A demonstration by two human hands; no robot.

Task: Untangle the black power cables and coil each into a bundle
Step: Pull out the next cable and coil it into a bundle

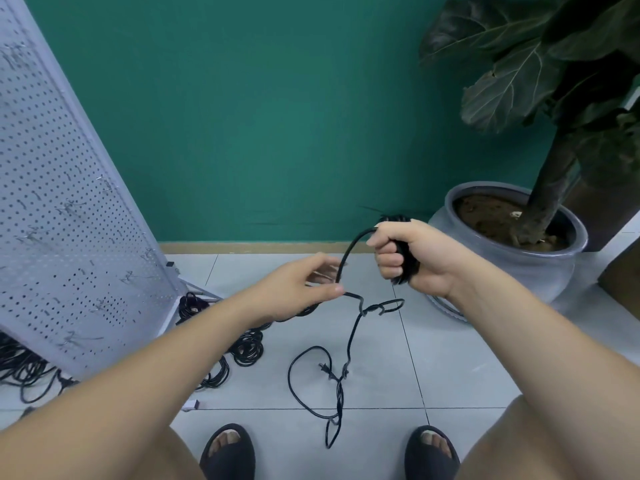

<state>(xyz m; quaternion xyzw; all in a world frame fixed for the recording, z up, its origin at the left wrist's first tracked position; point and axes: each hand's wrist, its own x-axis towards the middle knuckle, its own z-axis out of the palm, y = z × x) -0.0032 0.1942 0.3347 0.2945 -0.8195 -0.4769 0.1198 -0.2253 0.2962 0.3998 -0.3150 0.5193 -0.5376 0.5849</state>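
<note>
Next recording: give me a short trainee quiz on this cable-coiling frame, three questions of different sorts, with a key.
1. True or false: the left hand grips the coiled part of the cable.
2. What stands behind the right hand? A a bucket; B a potted plant; C a chair.
3. Fill in: the coils on the floor lie at the foot of the ____.

Key: 1 false, the right hand grips it, while the left hand pinches the loose run. 2 B. 3 pegboard.
</note>
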